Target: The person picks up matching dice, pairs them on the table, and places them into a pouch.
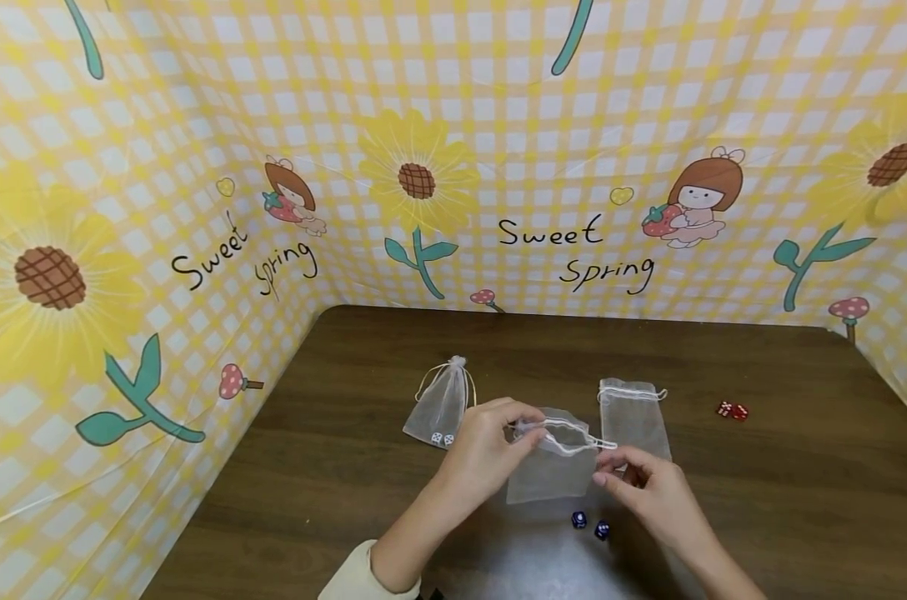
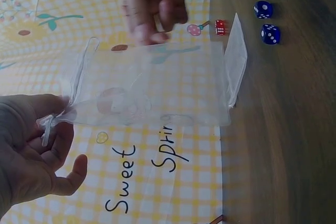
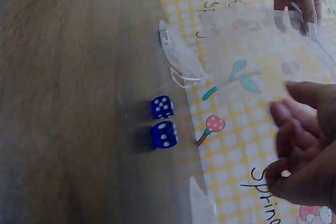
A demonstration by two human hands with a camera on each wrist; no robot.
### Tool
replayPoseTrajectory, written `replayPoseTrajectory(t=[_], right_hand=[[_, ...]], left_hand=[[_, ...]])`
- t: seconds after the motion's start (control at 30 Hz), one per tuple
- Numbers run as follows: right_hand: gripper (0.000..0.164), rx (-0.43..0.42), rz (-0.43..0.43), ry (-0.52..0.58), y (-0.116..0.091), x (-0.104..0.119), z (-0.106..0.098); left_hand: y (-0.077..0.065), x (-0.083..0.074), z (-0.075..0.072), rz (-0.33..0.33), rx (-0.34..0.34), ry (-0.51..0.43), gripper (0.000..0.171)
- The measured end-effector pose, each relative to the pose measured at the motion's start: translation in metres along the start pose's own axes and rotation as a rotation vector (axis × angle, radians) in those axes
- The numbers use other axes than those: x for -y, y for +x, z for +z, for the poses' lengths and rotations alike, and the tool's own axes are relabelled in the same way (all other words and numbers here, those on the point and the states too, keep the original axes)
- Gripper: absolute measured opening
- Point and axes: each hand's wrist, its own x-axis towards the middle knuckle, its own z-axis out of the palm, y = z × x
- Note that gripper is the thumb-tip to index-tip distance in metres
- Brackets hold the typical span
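Left hand (image 1: 489,446) has a sheer bag (image 1: 547,481) pinched at one side of its drawstring end, mouth part-open, bag held up over the desk (image 1: 333,508). Right hand (image 1: 652,493) half-open, fingers loosely curled, nothing in it, just beside the free string loop. Blue dice (image 1: 579,520), two, on the desk near the bag's bottom edge. Tied bag (image 1: 437,407) with white dice (image 1: 437,437) inside, off to the left. Flat bag (image 1: 632,421) behind right hand; red dice (image 1: 739,412) farther right.
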Motion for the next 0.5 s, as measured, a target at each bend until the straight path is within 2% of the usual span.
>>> replayPoseTrajectory(t=[0.1, 0.2, 0.27, 0.5], right_hand=[[0.014, 0.135, -0.024, -0.048, -0.002, -0.010, -0.001], [0.012, 0.229, -0.031, -0.080, -0.005, -0.018, -0.001], [0.012, 0.270, -0.013, -0.112, -0.006, -0.022, 0.000], [0.013, 0.370, 0.044, -0.328, -0.011, -0.028, -0.001]], left_hand=[[0.000, 0.000, 0.001, 0.013, -0.017, 0.003, 0.010], [0.000, 0.001, 0.001, 0.026, -0.031, 0.014, 0.010], [0.000, 0.001, 0.001, 0.034, -0.038, 0.024, 0.009], [-0.001, -0.001, 0.000, 0.039, -0.047, 0.053, 0.010]])
